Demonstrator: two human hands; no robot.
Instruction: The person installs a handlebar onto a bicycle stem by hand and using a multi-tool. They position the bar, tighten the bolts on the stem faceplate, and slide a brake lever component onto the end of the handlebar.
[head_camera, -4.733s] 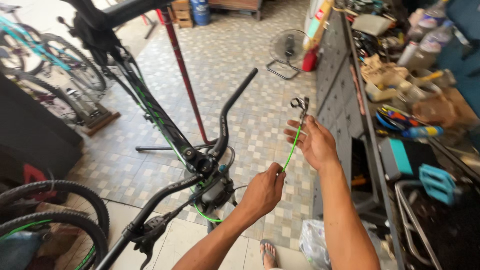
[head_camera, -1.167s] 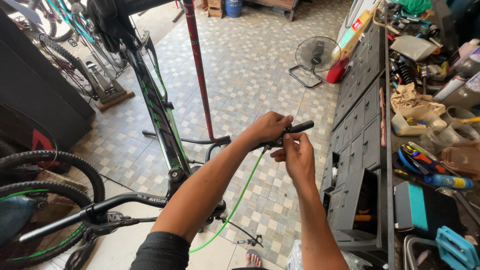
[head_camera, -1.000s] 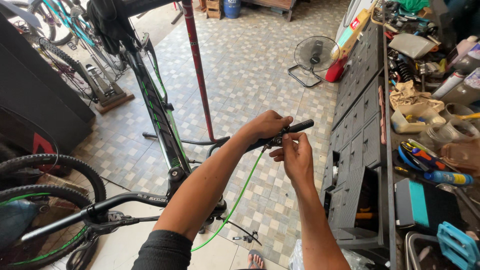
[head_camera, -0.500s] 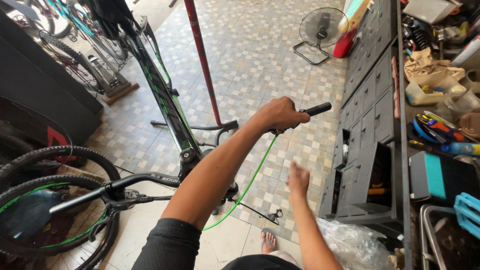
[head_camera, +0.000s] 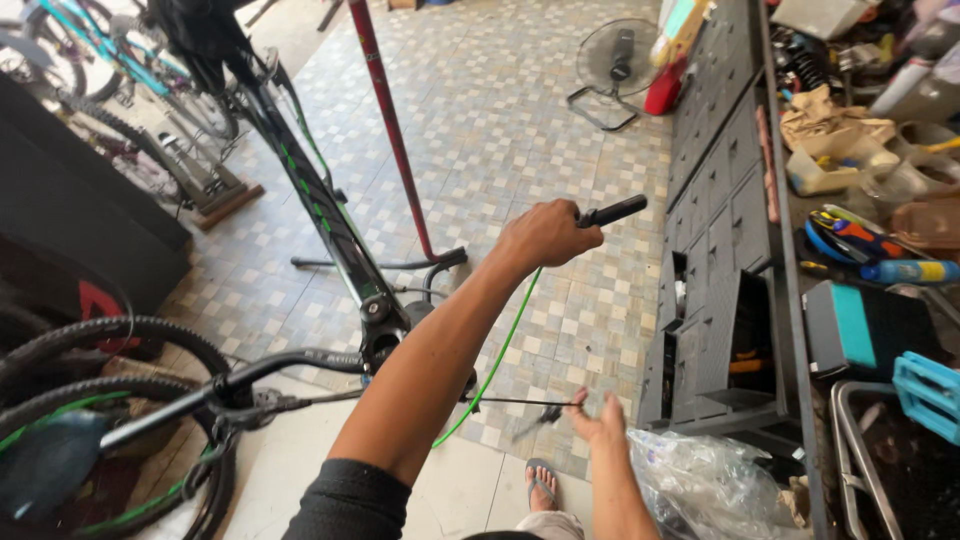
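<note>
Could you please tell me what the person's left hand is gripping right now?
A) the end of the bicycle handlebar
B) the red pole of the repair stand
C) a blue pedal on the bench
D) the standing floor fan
A: the left hand is closed around the handlebar, whose black end sticks out past the fingers, with the green cable housing hanging below.

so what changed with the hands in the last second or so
The right hand left the handlebar and dropped low, now pinching the thin inner wire. The left hand kept its grip on the bar end, green cable housing still hanging below.
</note>
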